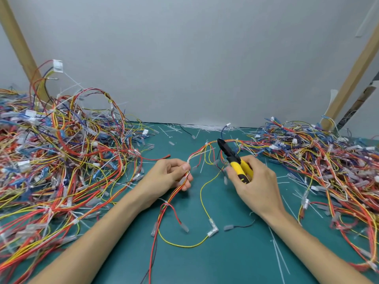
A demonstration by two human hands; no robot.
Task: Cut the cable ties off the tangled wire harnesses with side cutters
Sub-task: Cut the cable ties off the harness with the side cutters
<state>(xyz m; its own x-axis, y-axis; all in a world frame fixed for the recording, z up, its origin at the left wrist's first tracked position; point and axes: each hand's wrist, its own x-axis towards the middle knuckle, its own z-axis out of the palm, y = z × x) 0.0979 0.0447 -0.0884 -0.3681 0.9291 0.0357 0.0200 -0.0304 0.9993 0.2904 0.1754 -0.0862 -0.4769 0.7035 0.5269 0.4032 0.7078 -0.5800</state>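
**Cutters Meet a Bundled Harness**

A red, yellow and orange wire harness (176, 192) trails across the middle of the green mat (235, 263). The left hand (170, 175) pinches it between thumb and fingertips. The right hand (256, 183) curls its fingers around yellow-handled side cutters (232, 158), tips at the bundle. A left heap (61, 152) and a right heap (332, 160) of tangled wires flank the scene.

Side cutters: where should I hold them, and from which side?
By the yellow handles, coming from the near side, as the right hand grips them now. The side cutters point their black nose away toward the wall, at the harness, so the handles are the end facing you.
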